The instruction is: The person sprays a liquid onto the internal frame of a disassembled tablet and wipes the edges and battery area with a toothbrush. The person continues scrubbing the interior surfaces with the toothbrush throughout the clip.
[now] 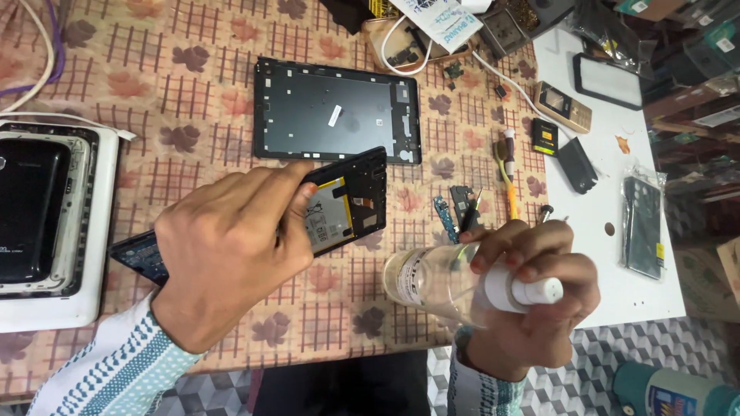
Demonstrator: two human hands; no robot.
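Cluttered repair desk under a checked cloth with a leaf print; a white board lay over its right end, and grey patterned floor showed below the near edge. The left hand held an opened tablet tilted up off the cloth, fingers clamped along its upper edge, the battery and dark frame facing up. It looked thin, light and stiff but fragile, with bare electronics inside; the outer frame edges seemed the safe place to grip, never the battery or the connector strips. The right hand was wrapped around a clear plastic bottle with a white nozzle cap, lying sideways in the grip, fingers closed round the neck. The bottle looked light, smooth, probably slippery and a little squashy; the neck gave the firmest hold. Beyond the tablet a separate black back panel lay flat, close to its upper corner. A white-rimmed device sat at the far left. Small boards and a yellow-handled tool lay just right of the tablet, near the bottle. A gold keypad phone and a bagged dark part rested on the board. Open cloth remained below the tablet, toward the near edge; elsewhere room was tight.
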